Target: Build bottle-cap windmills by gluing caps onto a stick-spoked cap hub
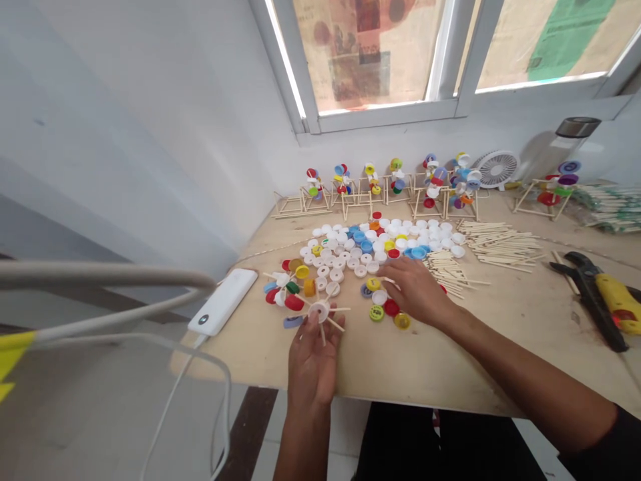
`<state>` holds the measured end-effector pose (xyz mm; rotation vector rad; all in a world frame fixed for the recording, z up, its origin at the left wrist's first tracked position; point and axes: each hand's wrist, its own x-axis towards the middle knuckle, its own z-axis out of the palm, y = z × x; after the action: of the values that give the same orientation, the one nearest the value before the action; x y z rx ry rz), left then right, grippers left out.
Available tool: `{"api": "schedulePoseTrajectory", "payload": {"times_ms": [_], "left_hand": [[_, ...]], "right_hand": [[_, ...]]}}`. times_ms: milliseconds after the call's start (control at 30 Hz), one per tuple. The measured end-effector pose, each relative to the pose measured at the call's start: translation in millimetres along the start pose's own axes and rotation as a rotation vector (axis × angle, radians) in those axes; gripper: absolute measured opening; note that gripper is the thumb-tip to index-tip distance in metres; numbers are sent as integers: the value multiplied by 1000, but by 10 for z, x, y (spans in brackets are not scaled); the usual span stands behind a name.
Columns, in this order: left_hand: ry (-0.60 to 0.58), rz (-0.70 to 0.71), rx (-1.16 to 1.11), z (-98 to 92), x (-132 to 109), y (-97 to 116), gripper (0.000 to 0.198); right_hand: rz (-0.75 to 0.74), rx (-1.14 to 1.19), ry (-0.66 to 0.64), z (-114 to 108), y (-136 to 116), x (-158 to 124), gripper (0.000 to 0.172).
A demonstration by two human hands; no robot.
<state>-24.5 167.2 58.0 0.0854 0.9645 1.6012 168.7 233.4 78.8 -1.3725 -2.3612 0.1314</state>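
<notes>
Caps [380,244] on table [451,361]; pliers [585,300] right, power bank [223,302] left.

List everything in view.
Window: one, white frame, behind the table.
Cap pinwheels on stick stands: seven, multicoloured, along the wall.
Loose bottle caps: many, mostly white, mid-table.
Wooden sticks: many, pale, right of the caps.
Pliers: one, black with yellow handle, far right.
Desk fan: one, white, by the wall.
Power bank: one, white, left table edge.
Plywood tabletop: one, pale tan, under it all.
Left hand: one, bare, holding a white cap with stick spokes.
Right hand: one, bare, resting among the caps.
</notes>
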Motion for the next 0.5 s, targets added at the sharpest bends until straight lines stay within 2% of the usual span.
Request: {"api": "schedulePoseTrajectory", "payload": {"times_ms": [267,500], "left_hand": [[-57,-29,62,-79,-193,-171,16],[-72,-30,101,-49,-229,-261,18]], "right_hand": [[118,107,159,-290,128,-628,21],[289,17,224,-240,265,-1109,25]]}}
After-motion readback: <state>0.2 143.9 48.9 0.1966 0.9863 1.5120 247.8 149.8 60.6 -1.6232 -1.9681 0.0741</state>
